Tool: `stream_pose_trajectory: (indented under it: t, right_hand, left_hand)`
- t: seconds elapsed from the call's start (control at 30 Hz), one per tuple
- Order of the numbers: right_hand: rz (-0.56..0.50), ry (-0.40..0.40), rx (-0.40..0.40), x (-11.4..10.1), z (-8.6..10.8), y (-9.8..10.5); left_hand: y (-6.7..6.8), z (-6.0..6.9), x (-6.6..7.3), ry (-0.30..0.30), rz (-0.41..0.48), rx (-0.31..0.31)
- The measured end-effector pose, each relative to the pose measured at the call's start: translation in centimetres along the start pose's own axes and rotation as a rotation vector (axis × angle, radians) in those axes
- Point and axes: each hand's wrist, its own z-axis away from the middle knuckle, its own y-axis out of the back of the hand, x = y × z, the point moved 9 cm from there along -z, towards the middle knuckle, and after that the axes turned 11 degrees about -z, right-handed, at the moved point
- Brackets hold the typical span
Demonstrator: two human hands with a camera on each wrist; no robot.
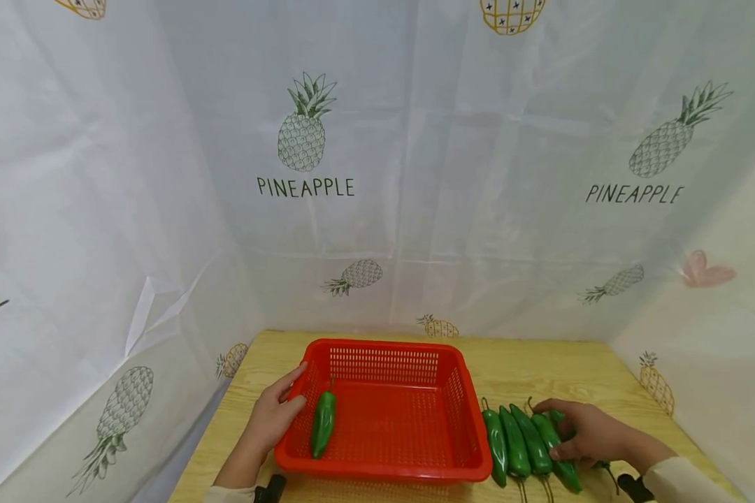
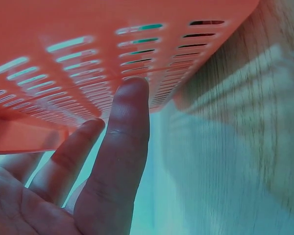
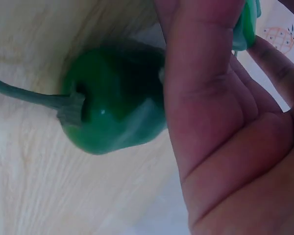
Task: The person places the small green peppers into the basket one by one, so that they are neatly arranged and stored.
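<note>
Green peppers point(image 1: 514, 443) sit in a tight row at lower right of frame, just beside the red basket point(image 1: 377, 472); some are hidden under my right hand point(image 1: 594, 433), so no firm count. Right hand: thumb and fingers curved round the row's fourth pepper point(image 1: 556, 457), reads as a grasp; can't tell how firm. Left hand point(image 1: 273, 419): relaxed, fingers against the outside of the basket's left wall, not wrapped round it. Main risk, my read: slip. Skin is glossy, so a light hold could let it swivel. Second: dragging neighbours. They lie side by side with almost no gap, so lifting one could roll the next; the wrist-side pepper point(image 3: 112, 103) could get knocked by my palm. Third: basket skid. Left hand only touches it, so a bump from the right could shift it across the table point(image 1: 528, 363). Long stems could also hook in the slots. Contents: basket fills bottom centre of frame, slotted walls; inside it I see a lone pepper point(image 1: 323, 424), lying along the left side, stem end toward the top of frame. Leftmost pepper of the row is outside, close to the basket's right wall; can't tell whether they touch.
</note>
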Motion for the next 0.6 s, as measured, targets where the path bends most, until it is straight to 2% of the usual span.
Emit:
stream_pose_trajectory:
  t: [0.17,0.3,0.6]
  right_hand:
    - [-0.005,0.028,-0.005,0.36,0.1,0.18]
    - [-0.011,0.02,0.007,0.62,0.18,0.42]
    - [0.048,-0.003,0.104,0.48,0.75,0.99]
  left_hand:
    - [-0.02,-0.14,-0.25,0.003,0.013,-0.003]
    - [-0.01,-0.1,-0.15,-0.001,0.017,-0.007]
    - [0.01,0.01,0.12,0.001,0.0,-0.005]
